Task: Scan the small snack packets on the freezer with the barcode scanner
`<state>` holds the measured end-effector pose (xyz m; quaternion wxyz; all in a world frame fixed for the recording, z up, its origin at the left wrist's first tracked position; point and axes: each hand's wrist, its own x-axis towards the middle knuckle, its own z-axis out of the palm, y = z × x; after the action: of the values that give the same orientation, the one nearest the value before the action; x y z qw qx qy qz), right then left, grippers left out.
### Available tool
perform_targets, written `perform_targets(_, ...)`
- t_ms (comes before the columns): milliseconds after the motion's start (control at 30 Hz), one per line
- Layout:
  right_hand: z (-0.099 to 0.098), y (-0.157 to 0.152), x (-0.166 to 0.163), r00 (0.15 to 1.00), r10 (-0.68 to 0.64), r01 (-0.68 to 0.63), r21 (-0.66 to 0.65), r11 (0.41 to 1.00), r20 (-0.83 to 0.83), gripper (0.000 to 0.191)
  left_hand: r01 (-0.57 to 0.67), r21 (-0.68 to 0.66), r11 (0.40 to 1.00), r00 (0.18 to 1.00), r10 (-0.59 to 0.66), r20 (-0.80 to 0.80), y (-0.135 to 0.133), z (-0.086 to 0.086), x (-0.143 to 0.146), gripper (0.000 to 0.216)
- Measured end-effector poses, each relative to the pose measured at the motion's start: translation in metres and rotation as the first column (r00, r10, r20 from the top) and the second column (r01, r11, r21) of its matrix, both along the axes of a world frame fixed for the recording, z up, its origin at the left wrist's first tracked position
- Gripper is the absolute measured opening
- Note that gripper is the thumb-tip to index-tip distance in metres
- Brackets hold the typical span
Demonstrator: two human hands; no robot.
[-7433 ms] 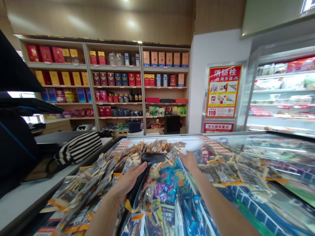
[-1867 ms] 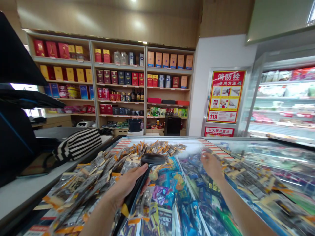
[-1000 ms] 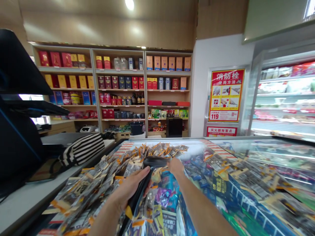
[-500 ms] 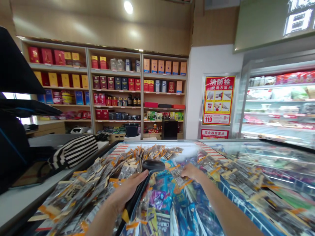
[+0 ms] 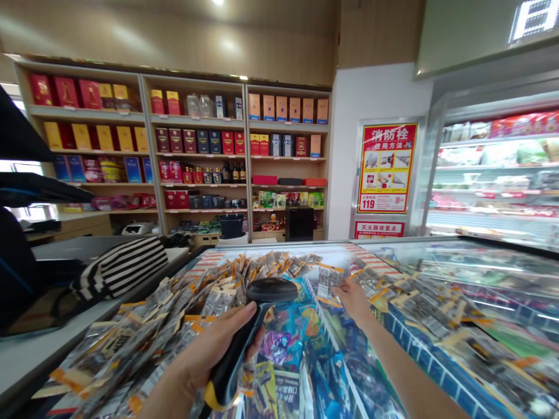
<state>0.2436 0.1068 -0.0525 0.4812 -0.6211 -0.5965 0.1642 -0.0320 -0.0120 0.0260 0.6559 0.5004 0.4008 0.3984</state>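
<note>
My left hand grips a black handheld barcode scanner by its handle, head pointing away from me over the glass-topped chest freezer. My right hand reaches forward and holds a small clear snack packet with an orange header, lifted just above the glass. A big heap of the same packets covers the left half of the lid. More packets lie spread to the right of my right hand.
A striped bag lies on the grey counter at left, beside a dark monitor. Shelves of boxed goods line the far wall. A red fire-hydrant poster and an open chiller stand at right.
My right hand swept from the right pile to the centre, picked up one packet and now holds it raised ahead of the scanner. My left hand kept hold of the scanner.
</note>
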Motion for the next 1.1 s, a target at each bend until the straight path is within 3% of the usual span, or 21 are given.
perform_targets(233,-0.008,0.003,0.011,0.994,-0.08,0.081,-0.015,0.997,0.069,0.024,-0.015,0.054,0.998,1.0,0.016,-0.016,-0.004,0.001,0.004,0.03)
perform_targets(567,-0.011,0.006,0.015,0.992,-0.092,0.09,0.026,0.996,0.086,0.023,-0.038,0.142,0.989,0.988,0.058,-0.144,0.0,-0.005,0.012,0.037)
perform_targets(767,-0.012,0.008,0.017,0.988,-0.097,0.099,-0.004,0.995,0.12,0.024,-0.072,0.154,0.985,0.994,0.085,-0.075,-0.001,-0.003,0.018,0.033)
perform_targets(967,-0.007,0.006,0.02,0.987,-0.098,0.101,-0.016,0.995,0.13,0.024,-0.032,0.199,0.98,0.99,0.058,-0.125,0.001,-0.006,0.016,0.035)
perform_targets(1100,-0.001,0.003,0.02,0.988,-0.083,0.089,-0.04,0.995,0.13,0.022,-0.013,0.153,0.988,0.993,0.031,-0.116,0.002,-0.005,0.014,0.035)
